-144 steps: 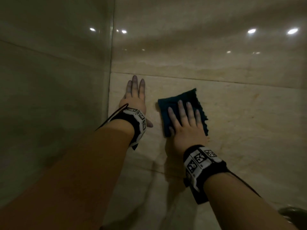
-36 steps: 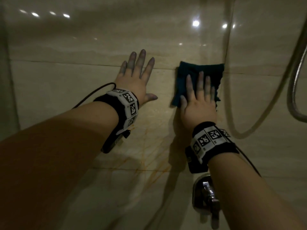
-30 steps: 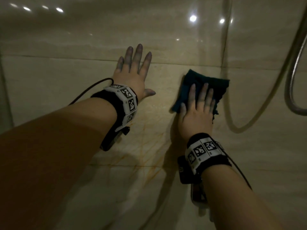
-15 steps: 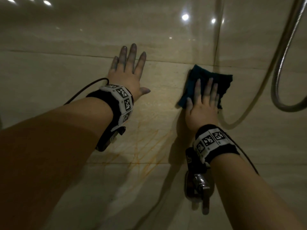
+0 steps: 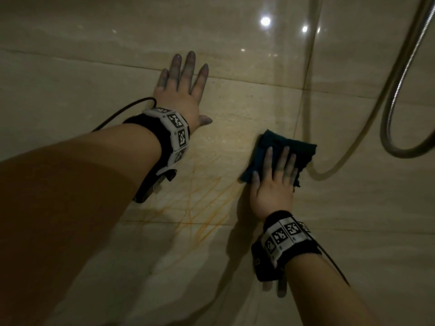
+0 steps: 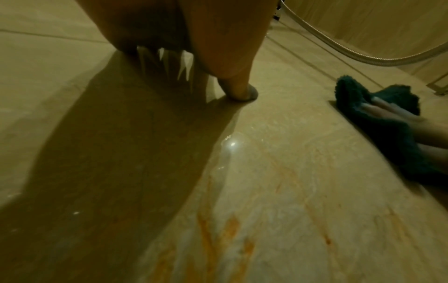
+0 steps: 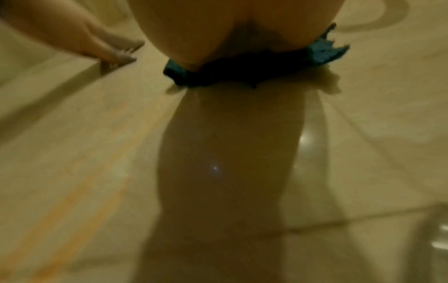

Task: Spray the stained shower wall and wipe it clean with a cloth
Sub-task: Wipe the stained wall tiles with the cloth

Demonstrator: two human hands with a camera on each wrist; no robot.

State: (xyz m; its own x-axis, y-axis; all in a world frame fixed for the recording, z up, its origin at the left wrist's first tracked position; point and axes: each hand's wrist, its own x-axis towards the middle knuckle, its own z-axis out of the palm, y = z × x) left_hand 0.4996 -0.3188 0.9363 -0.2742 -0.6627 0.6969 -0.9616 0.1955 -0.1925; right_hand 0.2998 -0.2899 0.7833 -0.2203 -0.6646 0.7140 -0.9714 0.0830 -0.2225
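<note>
A dark teal cloth (image 5: 266, 149) lies flat on the beige tiled shower wall (image 5: 70, 95). My right hand (image 5: 275, 182) presses it there with straight fingers. In the left wrist view the cloth (image 6: 378, 122) shows at the right with the fingers on it. In the right wrist view the cloth (image 7: 322, 53) sticks out under my palm. My left hand (image 5: 181, 90) lies flat on the wall, up and to the left of the cloth, fingers spread, holding nothing. Orange streak stains (image 5: 200, 208) run down the wall below and between my hands, also seen as orange stains (image 6: 218, 239) in the left wrist view.
A metal shower hose (image 5: 400, 90) loops down the wall at the right, close to the cloth. A vertical tile joint (image 5: 303, 90) runs just right of the cloth. Part of a chrome fitting (image 5: 280, 288) peeks out under my right wrist.
My right hand has slid the cloth down the wall from beside the horizontal tile joint toward the orange streaks. The left hand stays flat in the same place.
</note>
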